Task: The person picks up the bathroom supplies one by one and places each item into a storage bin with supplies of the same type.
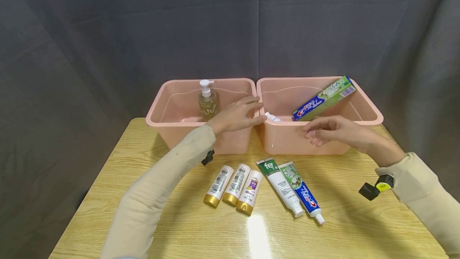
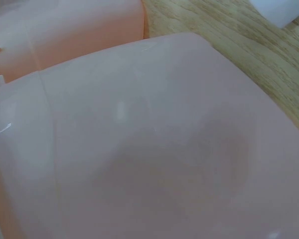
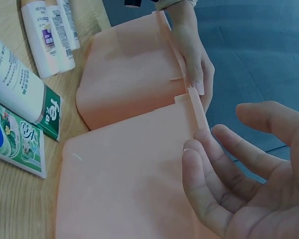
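My left hand (image 1: 238,114) reaches over the left pink bin (image 1: 156,111), its fingers extended across the neighbouring rims where the two bins meet. My right hand (image 1: 338,133) is at the front rim of the right pink bin (image 1: 371,115). In the right wrist view its fingers (image 3: 209,169) are loosely bent near the rim, with thumb apart and nothing held. A pump bottle (image 1: 207,105) stands in the left bin. Inside the right bin, a toothpaste box (image 1: 323,99) leans at a slant and a white item (image 1: 273,117) is partly hidden by the front wall.
On the wooden table (image 1: 118,195) before the bins lie several white bottles with gold caps (image 1: 234,185). To their right are a green-and-white tube (image 1: 282,187) and a toothpaste tube (image 1: 303,193). A dark grey curtain (image 1: 179,23) hangs behind.
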The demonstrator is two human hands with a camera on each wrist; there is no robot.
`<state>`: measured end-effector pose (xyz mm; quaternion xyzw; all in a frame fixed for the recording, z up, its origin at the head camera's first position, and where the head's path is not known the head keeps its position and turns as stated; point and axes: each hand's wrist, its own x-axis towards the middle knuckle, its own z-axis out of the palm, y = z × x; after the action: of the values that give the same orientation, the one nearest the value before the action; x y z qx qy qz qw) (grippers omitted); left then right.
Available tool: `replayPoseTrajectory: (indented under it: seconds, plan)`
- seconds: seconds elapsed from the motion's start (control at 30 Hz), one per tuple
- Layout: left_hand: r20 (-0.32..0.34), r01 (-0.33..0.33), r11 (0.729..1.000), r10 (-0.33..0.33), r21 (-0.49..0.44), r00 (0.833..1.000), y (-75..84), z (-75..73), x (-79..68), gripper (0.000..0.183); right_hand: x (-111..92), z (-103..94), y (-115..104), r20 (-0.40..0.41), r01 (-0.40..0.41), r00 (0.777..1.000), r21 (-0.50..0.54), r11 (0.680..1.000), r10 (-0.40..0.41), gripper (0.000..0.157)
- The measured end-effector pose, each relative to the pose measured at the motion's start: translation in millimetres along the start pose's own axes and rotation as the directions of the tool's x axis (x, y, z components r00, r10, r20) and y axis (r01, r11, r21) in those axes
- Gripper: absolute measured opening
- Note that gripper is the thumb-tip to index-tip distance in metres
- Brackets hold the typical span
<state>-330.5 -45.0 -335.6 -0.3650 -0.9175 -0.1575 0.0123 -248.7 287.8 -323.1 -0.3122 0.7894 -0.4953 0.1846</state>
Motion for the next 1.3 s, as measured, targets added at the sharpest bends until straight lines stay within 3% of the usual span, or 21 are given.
replayPoseTrajectory:
  seconds: [0.53,0.77,0.93,1.3]
  plan:
    - [-0.005,-0.006,1.0,0.006,-0.006,1.0,-0.7,0.4,-0.4,0.066,-7.5,8.1,0.5,-0.038,-0.121,0.992,-0.016,0.992,0.121,0.036]
    - [0.0,0.0,1.0,0.0,-0.006,1.0,-0.1,0.2,-0.5,0.067,-12.2,9.9,5.6,-0.029,-0.082,0.996,-0.02,0.996,0.082,0.034]
    - [-0.002,-0.006,1.0,0.006,-0.009,1.0,-0.5,0.3,0.2,0.068,-13.7,9.1,9.6,0.015,-0.051,0.999,0.044,0.998,0.051,0.033]
    - [0.005,0.001,1.0,-0.001,-0.005,1.0,0.9,-0.7,-1.0,0.066,-15.5,12.7,12.6,0.066,-0.053,0.997,0.086,0.995,0.048,0.036]
